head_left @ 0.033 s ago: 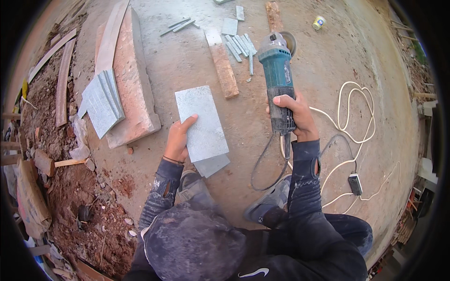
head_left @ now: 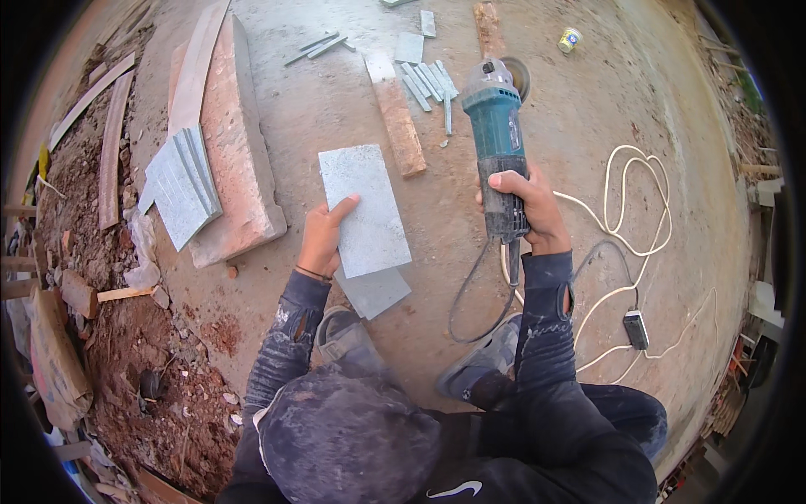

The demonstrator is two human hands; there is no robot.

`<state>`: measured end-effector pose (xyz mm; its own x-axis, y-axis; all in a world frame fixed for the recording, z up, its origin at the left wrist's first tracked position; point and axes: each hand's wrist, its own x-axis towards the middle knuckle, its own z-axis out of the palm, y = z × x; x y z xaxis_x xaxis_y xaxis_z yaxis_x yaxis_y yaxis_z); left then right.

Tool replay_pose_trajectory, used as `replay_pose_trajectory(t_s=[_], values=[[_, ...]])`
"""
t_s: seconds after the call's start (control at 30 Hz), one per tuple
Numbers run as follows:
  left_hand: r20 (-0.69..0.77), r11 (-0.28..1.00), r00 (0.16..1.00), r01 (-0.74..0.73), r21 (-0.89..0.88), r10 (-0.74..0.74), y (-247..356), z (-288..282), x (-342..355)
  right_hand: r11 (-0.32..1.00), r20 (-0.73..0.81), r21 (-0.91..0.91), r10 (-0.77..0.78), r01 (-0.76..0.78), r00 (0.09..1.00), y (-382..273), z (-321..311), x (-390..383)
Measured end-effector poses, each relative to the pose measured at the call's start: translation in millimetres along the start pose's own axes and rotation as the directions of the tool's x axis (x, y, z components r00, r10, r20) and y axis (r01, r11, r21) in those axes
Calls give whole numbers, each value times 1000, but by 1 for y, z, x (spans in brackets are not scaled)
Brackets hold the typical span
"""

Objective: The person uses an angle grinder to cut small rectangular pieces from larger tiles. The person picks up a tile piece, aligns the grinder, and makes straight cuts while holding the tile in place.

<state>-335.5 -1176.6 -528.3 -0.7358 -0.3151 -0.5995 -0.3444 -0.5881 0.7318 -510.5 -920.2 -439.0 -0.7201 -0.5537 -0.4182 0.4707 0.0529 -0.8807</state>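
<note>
My left hand (head_left: 323, 235) grips a grey stone tile (head_left: 367, 220) by its left edge, thumb on the top face. Below it, partly covered, a second grey tile (head_left: 382, 296) lies near my left foot. In my right hand (head_left: 533, 206) is a teal and black angle grinder (head_left: 494, 126), its body pointing away from me. The grinder's disc (head_left: 518, 79) is at the far end, on the right side of the head; whether it spins I cannot tell. My right fingers wrap round the black rear part, mostly hidden beneath it.
At left, a stack of tiles (head_left: 180, 189) leans on a long concrete block (head_left: 235, 151). Cut strips (head_left: 426, 82) and a wooden piece (head_left: 396, 118) lie ahead. A white cord (head_left: 617, 202) coils at right beside a socket box (head_left: 635, 330). A small cup (head_left: 569, 39) stands far right.
My left hand has shifted the tile slightly away from me and to the right, baring more of the tile underneath. My right hand and the grinder stay put.
</note>
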Motion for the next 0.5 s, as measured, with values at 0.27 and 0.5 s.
replay_pose_trajectory(t_s=[0.27,0.5], values=[[-112,946,960,-227,230,258,8,38,168,1000,-29,-27,-6,5,1000,-3,-5,-11],[-363,841,800,-297,451,478,-9,47,207,1000,-77,-16,-22,21,997,-4,-7,-19]])
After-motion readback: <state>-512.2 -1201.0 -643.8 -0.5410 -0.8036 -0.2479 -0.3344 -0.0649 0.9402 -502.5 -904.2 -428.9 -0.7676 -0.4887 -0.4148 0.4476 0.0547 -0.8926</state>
